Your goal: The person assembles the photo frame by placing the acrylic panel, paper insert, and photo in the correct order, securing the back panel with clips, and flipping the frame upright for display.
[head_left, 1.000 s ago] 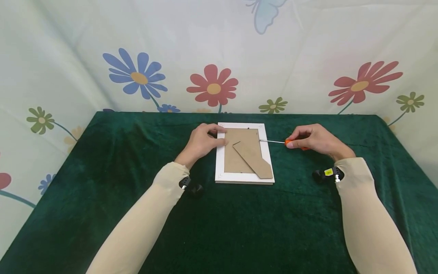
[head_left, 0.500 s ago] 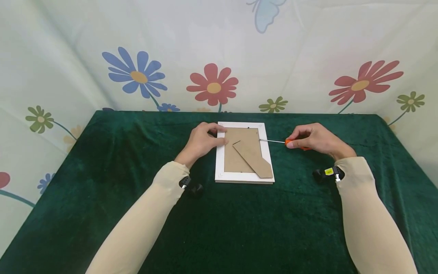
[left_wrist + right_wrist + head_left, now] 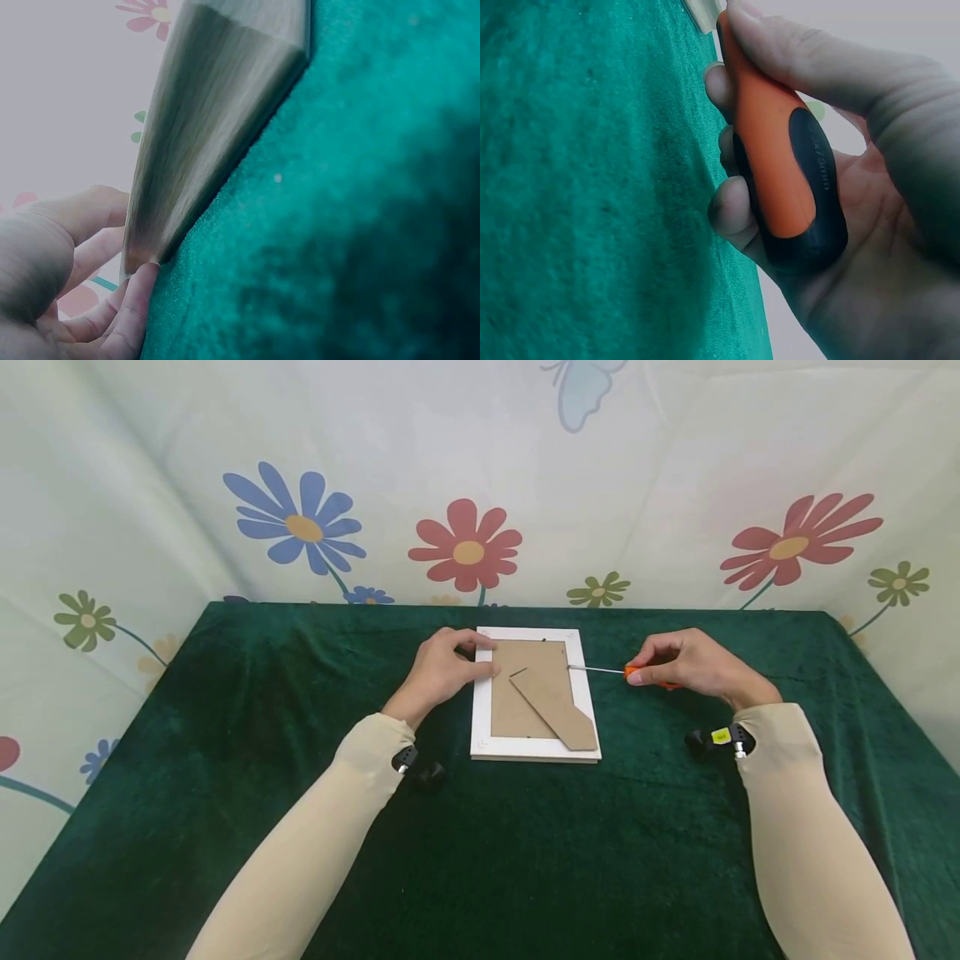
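Note:
In the head view a white picture frame (image 3: 517, 749) lies face down on the green cloth. Its brown backing board (image 3: 513, 714) shows, with a slanted easel leg (image 3: 558, 714) on top. My left hand (image 3: 438, 670) holds the frame's left edge, thumb on the upper face. From the left wrist view, fingertips touch the wooden side (image 3: 195, 120) of the frame near one corner. My right hand (image 3: 697, 667) grips a screwdriver (image 3: 776, 172) by its orange and black handle. The thin metal shaft points left, its tip at the inner right edge of the frame.
A dark green cloth (image 3: 480, 860) covers the table around the frame. Behind it and at the sides hangs a pale curtain (image 3: 637, 485) printed with flowers. Small black wrist cameras sit under both sleeves.

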A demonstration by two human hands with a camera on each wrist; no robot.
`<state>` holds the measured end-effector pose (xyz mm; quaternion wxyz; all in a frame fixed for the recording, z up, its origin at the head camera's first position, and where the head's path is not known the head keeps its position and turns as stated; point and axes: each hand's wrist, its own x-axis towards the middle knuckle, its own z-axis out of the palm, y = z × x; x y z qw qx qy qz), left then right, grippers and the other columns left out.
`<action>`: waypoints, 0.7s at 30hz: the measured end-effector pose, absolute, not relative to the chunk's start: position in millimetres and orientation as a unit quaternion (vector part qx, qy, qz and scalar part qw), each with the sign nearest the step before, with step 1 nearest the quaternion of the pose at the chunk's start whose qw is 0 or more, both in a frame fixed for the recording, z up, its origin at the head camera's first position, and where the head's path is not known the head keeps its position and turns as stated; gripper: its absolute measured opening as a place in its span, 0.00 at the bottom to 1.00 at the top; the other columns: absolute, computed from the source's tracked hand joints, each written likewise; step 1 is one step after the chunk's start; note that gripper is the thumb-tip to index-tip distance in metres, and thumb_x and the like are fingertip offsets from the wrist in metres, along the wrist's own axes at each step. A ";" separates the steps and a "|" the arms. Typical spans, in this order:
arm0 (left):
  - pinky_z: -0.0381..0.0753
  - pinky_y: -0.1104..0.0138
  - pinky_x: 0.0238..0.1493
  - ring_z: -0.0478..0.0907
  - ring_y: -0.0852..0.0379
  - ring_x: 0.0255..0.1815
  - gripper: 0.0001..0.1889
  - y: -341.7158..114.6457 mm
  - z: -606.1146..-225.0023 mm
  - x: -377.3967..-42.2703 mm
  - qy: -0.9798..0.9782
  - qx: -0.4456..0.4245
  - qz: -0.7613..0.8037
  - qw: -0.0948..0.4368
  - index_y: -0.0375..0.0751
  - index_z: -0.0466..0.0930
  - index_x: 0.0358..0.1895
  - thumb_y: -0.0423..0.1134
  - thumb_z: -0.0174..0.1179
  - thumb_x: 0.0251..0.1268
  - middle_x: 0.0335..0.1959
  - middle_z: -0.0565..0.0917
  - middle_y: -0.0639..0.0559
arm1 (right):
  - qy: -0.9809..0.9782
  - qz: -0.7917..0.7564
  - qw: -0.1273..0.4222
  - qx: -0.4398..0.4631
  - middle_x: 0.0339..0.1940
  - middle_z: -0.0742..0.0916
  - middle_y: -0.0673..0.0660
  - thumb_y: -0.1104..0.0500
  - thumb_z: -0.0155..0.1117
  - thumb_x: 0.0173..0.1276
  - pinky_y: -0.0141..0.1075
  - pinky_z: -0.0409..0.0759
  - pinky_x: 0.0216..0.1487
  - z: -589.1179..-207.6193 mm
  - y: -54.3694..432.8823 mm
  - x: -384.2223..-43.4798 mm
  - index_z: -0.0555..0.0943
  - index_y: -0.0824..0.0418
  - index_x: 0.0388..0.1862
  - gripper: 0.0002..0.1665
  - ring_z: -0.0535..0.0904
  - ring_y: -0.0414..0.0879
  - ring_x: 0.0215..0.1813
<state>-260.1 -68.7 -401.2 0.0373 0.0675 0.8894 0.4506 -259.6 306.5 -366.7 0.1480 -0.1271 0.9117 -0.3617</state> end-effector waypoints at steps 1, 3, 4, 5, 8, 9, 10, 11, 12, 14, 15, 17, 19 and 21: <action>0.80 0.51 0.58 0.72 0.48 0.57 0.22 -68.7 -401.2 -260.2 0.889 0.068 0.451 0.037 0.52 0.88 0.62 0.46 0.75 0.66 0.59 0.78 0.48 | 0.912 -0.361 0.147 -0.127 0.53 0.87 0.58 0.50 0.77 0.71 0.49 0.76 0.55 -366.8 306.1 -259.6 0.89 0.58 0.48 0.15 0.76 0.56 0.53; 0.80 0.51 0.58 0.72 0.48 0.57 0.22 -68.7 -401.1 -259.9 0.889 0.068 0.451 0.038 0.52 0.88 0.62 0.46 0.74 0.66 0.59 0.78 0.48 | 0.912 -0.360 0.149 -0.128 0.53 0.87 0.58 0.50 0.77 0.71 0.49 0.76 0.55 -366.7 306.0 -259.7 0.89 0.58 0.48 0.15 0.76 0.56 0.53; 0.80 0.52 0.58 0.72 0.48 0.57 0.22 -68.8 -401.1 -259.8 0.889 0.068 0.451 0.038 0.52 0.88 0.62 0.46 0.74 0.66 0.59 0.78 0.48 | 0.912 -0.359 0.149 -0.128 0.53 0.87 0.58 0.51 0.77 0.71 0.49 0.76 0.55 -366.8 306.0 -260.0 0.89 0.59 0.48 0.14 0.76 0.56 0.53; 0.80 0.52 0.58 0.72 0.48 0.57 0.22 -68.9 -401.1 -259.8 0.889 0.068 0.451 0.038 0.52 0.88 0.62 0.46 0.74 0.66 0.59 0.77 0.48 | 0.912 -0.359 0.150 -0.128 0.53 0.87 0.58 0.51 0.77 0.71 0.49 0.75 0.55 -366.7 305.9 -260.1 0.89 0.59 0.48 0.14 0.76 0.56 0.53; 0.80 0.52 0.57 0.72 0.48 0.56 0.22 -69.3 -401.3 -259.7 0.889 0.069 0.452 0.038 0.52 0.88 0.62 0.46 0.74 0.66 0.58 0.77 0.48 | 0.913 -0.357 0.152 -0.130 0.53 0.87 0.59 0.52 0.77 0.71 0.49 0.75 0.54 -366.3 305.6 -260.8 0.89 0.59 0.48 0.14 0.75 0.56 0.53; 0.80 0.52 0.57 0.72 0.49 0.56 0.22 -69.4 -401.2 -259.7 0.888 0.070 0.453 0.038 0.52 0.88 0.62 0.46 0.74 0.66 0.58 0.77 0.48 | 0.913 -0.356 0.152 -0.130 0.53 0.87 0.59 0.52 0.77 0.71 0.49 0.75 0.54 -366.0 305.4 -261.0 0.89 0.59 0.48 0.13 0.75 0.56 0.53; 0.80 0.52 0.57 0.72 0.49 0.56 0.21 -69.4 -400.9 -259.7 0.888 0.070 0.453 0.037 0.52 0.88 0.62 0.46 0.74 0.66 0.58 0.77 0.48 | 0.913 -0.356 0.153 -0.130 0.53 0.87 0.59 0.52 0.77 0.72 0.49 0.75 0.54 -365.6 305.4 -261.2 0.89 0.59 0.48 0.13 0.75 0.56 0.53; 0.80 0.52 0.57 0.73 0.48 0.56 0.21 -69.3 -400.4 -259.6 0.888 0.071 0.452 0.037 0.52 0.88 0.62 0.46 0.74 0.66 0.58 0.77 0.48 | 0.913 -0.355 0.153 -0.130 0.52 0.87 0.59 0.52 0.77 0.72 0.49 0.75 0.54 -365.0 305.2 -261.3 0.89 0.59 0.48 0.13 0.75 0.56 0.53; 0.80 0.52 0.57 0.73 0.48 0.56 0.22 -69.2 -399.9 -259.5 0.889 0.071 0.452 0.037 0.52 0.88 0.62 0.46 0.74 0.66 0.58 0.77 0.48 | 0.913 -0.355 0.153 -0.130 0.52 0.87 0.59 0.52 0.77 0.72 0.49 0.75 0.54 -364.5 305.2 -261.4 0.89 0.59 0.48 0.13 0.75 0.56 0.53; 0.80 0.52 0.57 0.72 0.48 0.56 0.22 -69.0 -399.2 -259.1 0.890 0.071 0.450 0.038 0.52 0.88 0.62 0.46 0.74 0.66 0.58 0.77 0.48 | 0.913 -0.353 0.155 -0.131 0.52 0.87 0.59 0.52 0.77 0.72 0.48 0.75 0.53 -363.4 304.9 -261.4 0.89 0.59 0.47 0.13 0.75 0.56 0.53; 0.80 0.52 0.58 0.72 0.48 0.56 0.22 -68.8 -398.8 -258.8 0.890 0.070 0.449 0.039 0.52 0.88 0.63 0.46 0.74 0.66 0.58 0.77 0.48 | 0.914 -0.352 0.155 -0.131 0.52 0.87 0.58 0.52 0.77 0.72 0.48 0.75 0.53 -362.9 304.7 -261.5 0.89 0.59 0.47 0.13 0.75 0.56 0.52; 0.80 0.51 0.58 0.72 0.48 0.57 0.22 -68.5 -398.4 -258.4 0.890 0.069 0.448 0.041 0.52 0.87 0.63 0.46 0.74 0.67 0.58 0.77 0.48 | 0.915 -0.349 0.156 -0.132 0.51 0.87 0.58 0.52 0.77 0.72 0.48 0.75 0.52 -361.9 304.1 -261.4 0.89 0.58 0.47 0.12 0.75 0.56 0.52; 0.80 0.51 0.58 0.72 0.48 0.57 0.21 -68.4 -398.3 -258.1 0.891 0.068 0.448 0.043 0.52 0.87 0.63 0.46 0.74 0.67 0.58 0.77 0.48 | 0.916 -0.346 0.156 -0.133 0.50 0.87 0.58 0.52 0.77 0.72 0.48 0.75 0.52 -361.2 303.4 -261.1 0.89 0.58 0.46 0.12 0.75 0.55 0.52; 0.79 0.51 0.59 0.72 0.48 0.57 0.21 -68.2 -398.0 -257.8 0.890 0.067 0.448 0.043 0.52 0.87 0.63 0.46 0.74 0.67 0.58 0.77 0.48 | 0.916 -0.344 0.157 -0.133 0.50 0.87 0.57 0.52 0.77 0.71 0.48 0.75 0.52 -360.8 302.9 -260.7 0.89 0.58 0.46 0.12 0.75 0.55 0.51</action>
